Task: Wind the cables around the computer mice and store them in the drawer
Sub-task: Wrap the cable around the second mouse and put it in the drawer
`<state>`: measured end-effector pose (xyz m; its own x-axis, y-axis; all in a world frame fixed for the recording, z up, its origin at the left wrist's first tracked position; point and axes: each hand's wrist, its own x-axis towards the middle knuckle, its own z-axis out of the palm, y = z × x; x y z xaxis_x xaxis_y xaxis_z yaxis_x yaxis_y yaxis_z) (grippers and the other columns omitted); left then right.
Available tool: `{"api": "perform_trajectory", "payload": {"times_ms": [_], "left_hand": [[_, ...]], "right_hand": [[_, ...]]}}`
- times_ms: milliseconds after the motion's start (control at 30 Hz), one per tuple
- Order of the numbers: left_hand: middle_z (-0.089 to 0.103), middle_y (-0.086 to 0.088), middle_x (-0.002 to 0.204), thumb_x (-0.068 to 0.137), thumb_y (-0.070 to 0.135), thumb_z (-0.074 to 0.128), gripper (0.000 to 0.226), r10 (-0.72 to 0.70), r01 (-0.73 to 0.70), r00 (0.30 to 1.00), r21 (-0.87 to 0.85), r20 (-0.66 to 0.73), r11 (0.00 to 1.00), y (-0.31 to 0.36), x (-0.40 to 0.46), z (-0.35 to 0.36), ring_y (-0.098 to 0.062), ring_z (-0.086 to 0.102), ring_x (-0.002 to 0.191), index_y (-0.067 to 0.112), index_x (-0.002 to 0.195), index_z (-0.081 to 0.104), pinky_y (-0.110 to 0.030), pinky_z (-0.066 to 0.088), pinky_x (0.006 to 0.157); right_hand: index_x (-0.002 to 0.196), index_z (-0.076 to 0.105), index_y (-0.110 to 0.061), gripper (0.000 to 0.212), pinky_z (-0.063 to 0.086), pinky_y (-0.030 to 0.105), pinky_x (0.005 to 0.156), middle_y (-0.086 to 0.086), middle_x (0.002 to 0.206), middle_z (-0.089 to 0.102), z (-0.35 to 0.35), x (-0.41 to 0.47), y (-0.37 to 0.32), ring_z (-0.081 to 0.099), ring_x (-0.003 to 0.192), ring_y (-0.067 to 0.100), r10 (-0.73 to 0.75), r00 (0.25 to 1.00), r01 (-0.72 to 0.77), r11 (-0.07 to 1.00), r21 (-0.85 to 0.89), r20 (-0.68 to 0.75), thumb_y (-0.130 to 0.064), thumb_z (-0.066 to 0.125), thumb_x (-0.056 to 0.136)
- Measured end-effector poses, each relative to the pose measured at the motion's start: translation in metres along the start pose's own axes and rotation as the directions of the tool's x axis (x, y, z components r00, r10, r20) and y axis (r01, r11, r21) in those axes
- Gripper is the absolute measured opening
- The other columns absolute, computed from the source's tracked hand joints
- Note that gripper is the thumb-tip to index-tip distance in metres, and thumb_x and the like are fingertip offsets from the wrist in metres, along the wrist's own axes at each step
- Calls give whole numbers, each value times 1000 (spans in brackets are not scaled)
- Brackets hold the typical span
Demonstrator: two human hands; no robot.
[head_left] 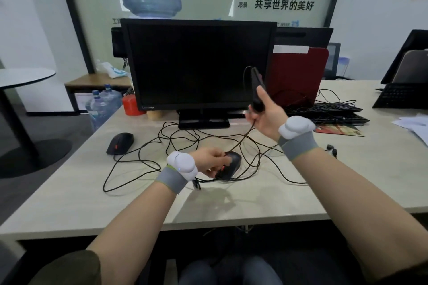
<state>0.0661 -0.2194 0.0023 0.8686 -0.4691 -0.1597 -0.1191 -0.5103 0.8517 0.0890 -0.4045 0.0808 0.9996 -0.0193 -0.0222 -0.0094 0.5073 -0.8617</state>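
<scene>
Mice light and hard, cables (143, 152) limp and tangled across desk (231, 199): right hand (266, 115) gripping raised mouse (257, 87), left hand (208, 159) pinching second mouse (229, 165) on desk, third mouse (120, 143) untouched.

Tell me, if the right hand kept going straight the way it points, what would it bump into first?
Probably the monitor. The right hand holds a mouse raised toward the screen's right edge, though depth is hard to judge; it might pass beside it toward the red folder.
</scene>
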Motion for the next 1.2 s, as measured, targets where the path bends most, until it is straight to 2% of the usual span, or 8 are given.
{"api": "perform_trajectory", "payload": {"times_ms": [167, 300, 467, 700, 800, 967, 1100, 1200], "left_hand": [[40, 4, 61, 92, 38, 51, 26, -44, 58, 996, 173, -81, 983, -11, -17, -33, -10, 38, 47, 24, 73, 61, -16, 34, 45], [52, 15, 69, 91, 35, 53, 19, 184, -127, 960, 255, -213, 958, 1, -27, -59, 3, 46, 51, 35, 77, 65, -10, 37, 51], [65, 6, 91, 90, 29, 57, 12, 366, -235, 841, 341, -399, 910, 26, -29, -78, -5, 58, 83, 24, 93, 67, -14, 43, 73], [64, 2, 89, 88, 23, 59, 9, 367, -281, 780, 241, -506, 929, 51, -25, -88, -9, 60, 83, 20, 95, 65, -16, 47, 73], [64, 11, 86, 92, 19, 54, 15, 360, -273, 784, 241, -505, 931, 53, -21, -83, 2, 58, 82, 19, 100, 67, -10, 42, 68], [57, 12, 50, 91, -1, 48, 28, 214, -191, 835, 96, -508, 977, 55, -9, -50, -1, 49, 45, 13, 67, 54, -6, 38, 43], [60, 2, 69, 99, 16, 35, 31, 192, -146, 917, 154, -349, 977, 65, -6, -21, -7, 43, 45, 10, 124, 52, -8, 34, 38], [67, -6, 85, 98, 18, 35, 37, 128, -54, 968, 324, -214, 945, 77, -8, -6, -14, 52, 52, 10, 134, 38, -16, 45, 47]], "right_hand": [[110, 53, -18, 38, 37, 23, 52, 0, 80, 48, -35, 5, -30, 38, 43, 7, -200, 980, 177, 872, -456, -3, -41, 66, 82], [130, 42, -20, 67, 45, 26, 71, 0, 106, 55, -44, -1, -25, 55, 83, 15, -278, 957, 183, 375, -909, 78, -41, 73, 75], [129, 41, -23, 65, 44, 31, 93, 8, 120, 52, -31, -17, -5, 54, 106, 22, -145, 953, 288, 147, -946, 268, -31, 76, 74], [123, 38, -40, 57, 46, 10, 71, -7, 106, 57, -8, -34, 4, 59, 87, -2, 126, 884, 409, 258, -875, 450, -23, 70, 80], [115, 44, -42, 53, 45, 12, 57, -5, 95, 54, 1, -36, 10, 56, 61, -7, 110, 846, 392, 535, -748, 522, -9, 67, 81], [122, 45, -29, 48, 46, 19, 58, 3, 97, 51, 18, -33, 13, 52, 63, 4, -53, 879, 301, 833, -465, 473, -6, 61, 84], [133, 38, -21, 55, 43, 23, 61, -2, 88, 51, 24, -25, 16, 48, 63, 7, -223, 946, 308, 843, -441, 236, -17, 65, 85], [132, 37, -19, 63, 44, 23, 74, -2, 109, 50, 21, -20, 16, 52, 91, 12, -348, 932, 346, 764, -545, 104, -20, 72, 79]]}}
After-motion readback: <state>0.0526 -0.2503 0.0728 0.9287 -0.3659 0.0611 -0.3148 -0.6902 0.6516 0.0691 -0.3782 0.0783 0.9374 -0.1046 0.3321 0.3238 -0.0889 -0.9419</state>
